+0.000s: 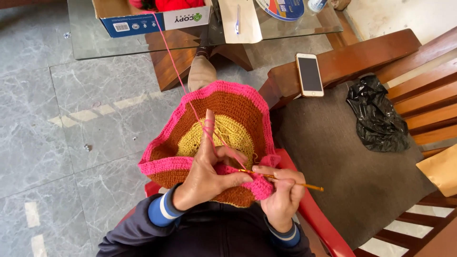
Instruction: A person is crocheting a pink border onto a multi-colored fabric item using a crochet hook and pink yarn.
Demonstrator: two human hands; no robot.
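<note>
Both hands work a crochet hook — into a pink-edged crocheted piece.

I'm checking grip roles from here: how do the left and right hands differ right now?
The left hand pinches the crocheted piece, its index finger raised with pink yarn looped over it; the right hand grips the orange crochet hook. The left sits higher and more open, the right curled shut. Both meet at the pink edge.

Counted: two hands, left hand and right hand; one crochet hook; one crocheted piece; one pink yarn strand. On the glass tabletop: one cardboard box, one paper sheet. Elsewhere: one phone, one black plastic bag.
</note>
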